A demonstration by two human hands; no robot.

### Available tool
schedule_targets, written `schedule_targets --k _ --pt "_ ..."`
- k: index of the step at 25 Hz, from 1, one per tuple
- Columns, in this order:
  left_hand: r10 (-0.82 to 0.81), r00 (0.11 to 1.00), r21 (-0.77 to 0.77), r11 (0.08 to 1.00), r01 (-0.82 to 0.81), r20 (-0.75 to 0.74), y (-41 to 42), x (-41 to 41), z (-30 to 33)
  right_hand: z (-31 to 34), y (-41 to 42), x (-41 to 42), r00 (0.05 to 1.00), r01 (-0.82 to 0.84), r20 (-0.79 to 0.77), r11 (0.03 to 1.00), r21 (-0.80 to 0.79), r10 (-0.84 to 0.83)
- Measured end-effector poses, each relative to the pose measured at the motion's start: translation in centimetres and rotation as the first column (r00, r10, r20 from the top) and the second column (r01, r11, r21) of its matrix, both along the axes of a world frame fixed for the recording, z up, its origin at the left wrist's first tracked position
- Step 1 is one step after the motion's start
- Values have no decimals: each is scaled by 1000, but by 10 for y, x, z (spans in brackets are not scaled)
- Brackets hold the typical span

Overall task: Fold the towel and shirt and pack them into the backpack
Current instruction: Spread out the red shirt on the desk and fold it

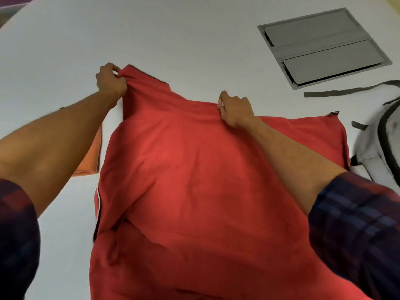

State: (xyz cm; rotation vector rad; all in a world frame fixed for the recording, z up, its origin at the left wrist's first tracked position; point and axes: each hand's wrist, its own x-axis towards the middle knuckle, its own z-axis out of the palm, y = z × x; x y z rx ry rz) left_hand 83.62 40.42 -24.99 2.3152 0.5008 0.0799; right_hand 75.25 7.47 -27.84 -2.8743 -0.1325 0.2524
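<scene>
A red shirt (190,174) lies spread over the white table (151,35), filling the middle and bottom of the view. My left hand (111,82) pinches its far left corner and lifts it off the table. My right hand (234,109) grips the far edge near the middle. An orange towel (92,156) lies folded at the left, mostly hidden under my left forearm and the shirt. A light grey backpack (376,144) with dark trim rests at the right edge, partly out of frame.
A grey metal cable hatch (322,46) with two flaps is set into the table at the far right. A dark backpack strap (337,92) trails across the table just in front of it. Bare white tabletop extends to the far left.
</scene>
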Motion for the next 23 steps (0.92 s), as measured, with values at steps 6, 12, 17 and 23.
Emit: schedule_targets --k 6,12,17,23 --pt "-68 987 -102 993 53 -147 1 8 -11 6 -47 -1 975 91 -214 990 107 -67" --pt "-152 954 -89 987 133 -259 -12 9 -4 9 -126 -24 971 102 -209 991 -82 -117" --pt "-255 915 -52 966 252 -311 -26 8 5 12 -140 -31 969 154 -193 988 -18 -154" --pt "-271 869 -56 961 272 -414 -29 10 16 22 -186 -46 966 80 -213 952 -296 -148"
